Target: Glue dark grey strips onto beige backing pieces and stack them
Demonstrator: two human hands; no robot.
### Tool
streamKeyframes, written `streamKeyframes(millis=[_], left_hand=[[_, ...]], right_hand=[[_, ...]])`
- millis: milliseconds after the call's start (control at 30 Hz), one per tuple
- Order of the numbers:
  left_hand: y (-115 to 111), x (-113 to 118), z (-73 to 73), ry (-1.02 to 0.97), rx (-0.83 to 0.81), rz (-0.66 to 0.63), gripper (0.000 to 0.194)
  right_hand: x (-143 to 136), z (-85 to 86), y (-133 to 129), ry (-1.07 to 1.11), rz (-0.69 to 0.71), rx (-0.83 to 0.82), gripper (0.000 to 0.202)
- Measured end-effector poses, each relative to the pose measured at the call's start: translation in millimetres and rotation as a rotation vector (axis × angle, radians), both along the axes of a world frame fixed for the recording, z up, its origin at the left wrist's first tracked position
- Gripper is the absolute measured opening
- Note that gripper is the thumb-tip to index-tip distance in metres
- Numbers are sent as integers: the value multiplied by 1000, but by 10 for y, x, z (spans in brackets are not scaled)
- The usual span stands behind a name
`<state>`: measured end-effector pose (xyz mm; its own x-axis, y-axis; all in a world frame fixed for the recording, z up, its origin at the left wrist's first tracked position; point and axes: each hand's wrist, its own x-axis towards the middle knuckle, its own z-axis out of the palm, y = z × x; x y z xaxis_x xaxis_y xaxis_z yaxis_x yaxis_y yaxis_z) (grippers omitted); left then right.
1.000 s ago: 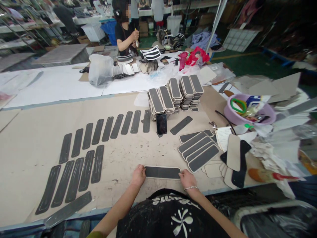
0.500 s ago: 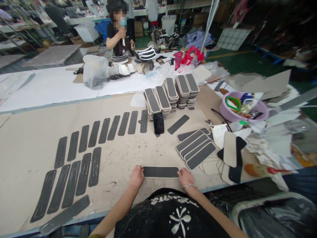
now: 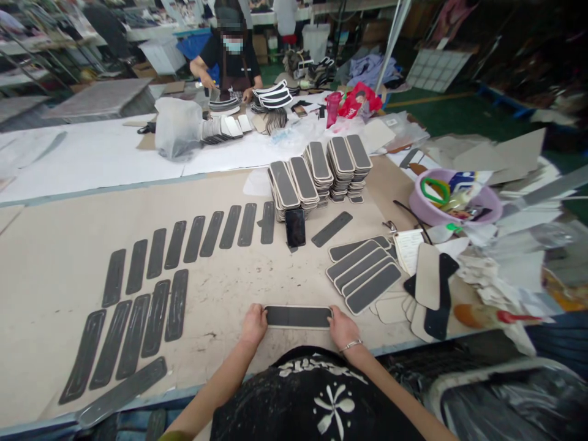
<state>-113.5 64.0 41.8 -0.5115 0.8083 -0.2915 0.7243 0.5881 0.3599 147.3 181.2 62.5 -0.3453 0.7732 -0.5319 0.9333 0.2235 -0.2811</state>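
Table (image 3: 229, 278): brown cover on near side, scuffed, with dark marks; white stretch beyond. Left, two slanting rows of dark strips (image 3: 157, 253). Mid-table, stacks (image 3: 301, 179) of pale-edged pieces, phone (image 3: 295, 228) just before them. Right: overlapping pale-edged pieces (image 3: 373, 289), notepad (image 3: 410, 251), purple basin (image 3: 487, 218). White stretch: plastic bag (image 3: 178, 130).

The phone (image 3: 294, 228) leans against the near side of the stacks (image 3: 301, 179) on the counter (image 3: 239, 272); the basin (image 3: 454, 205) lies to their right.

No lettering can be read; the writing on the paper sheet (image 3: 410, 251) is too small
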Motion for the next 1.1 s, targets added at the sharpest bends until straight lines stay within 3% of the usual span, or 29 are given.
streamKeyframes(millis=[500,733,1100], left_hand=[[-31,-7,-45,-38,47,41,13],[-84,-69,-76,-44,100,146,8],[-135,-54,-81,-105,174,149,6]], right_hand=[[-8,-22,3,33,-35,13,27],[59,44,75,14,-9,12,28],[111,-56,63,69,-89,18,26]])
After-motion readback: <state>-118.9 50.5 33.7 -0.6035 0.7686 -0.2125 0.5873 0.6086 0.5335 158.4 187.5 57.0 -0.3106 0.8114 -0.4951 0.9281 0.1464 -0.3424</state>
